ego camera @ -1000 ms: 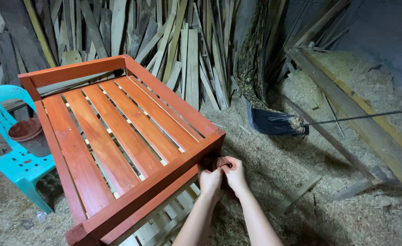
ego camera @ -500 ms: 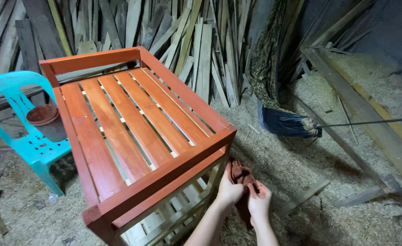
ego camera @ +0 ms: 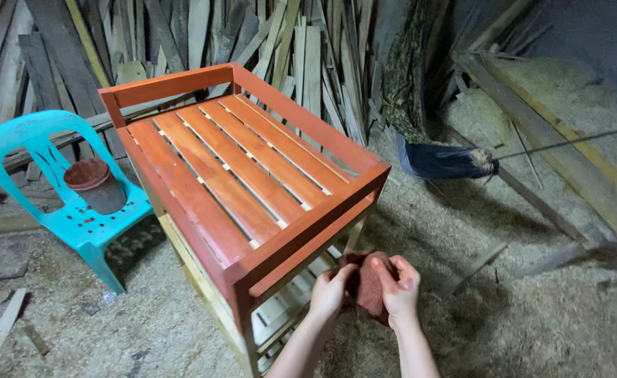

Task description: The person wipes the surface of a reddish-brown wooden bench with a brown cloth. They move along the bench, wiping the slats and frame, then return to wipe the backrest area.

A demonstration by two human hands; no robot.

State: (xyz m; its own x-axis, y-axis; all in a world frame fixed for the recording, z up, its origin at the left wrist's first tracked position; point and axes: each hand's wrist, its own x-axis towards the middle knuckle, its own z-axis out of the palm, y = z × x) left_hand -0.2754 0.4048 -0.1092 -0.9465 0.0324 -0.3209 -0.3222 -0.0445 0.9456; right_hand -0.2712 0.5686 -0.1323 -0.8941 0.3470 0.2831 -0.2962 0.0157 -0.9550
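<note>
Fingers of both hands were curled around a reddish-brown cloth (ego camera: 366, 283), with neither hand released. The left hand (ego camera: 329, 290) pinched the cloth's near-side fold; the right hand (ego camera: 399, 283) gripped its other side, fingertips (ego camera: 392, 268) pressed into the top. The two hands sat close together with the wad between them. The cloth was held in the air just beside the near right corner of the slatted crate (ego camera: 252, 175), slightly below its top rail and not touching the wood as far as could be judged.

Risks noted: the cloth appeared stained the same colour as the orange-red finish, so a loose grip could drop it onto the sawdust floor (ego camera: 532, 308), where it would pick up grit and scratch or foul the coated rail. Unpainted lower framing lay close by and could take stray smears. A brown pot (ego camera: 97, 183) stood on the turquoise plastic chair (ego camera: 63, 210), well apart from the hands.
</note>
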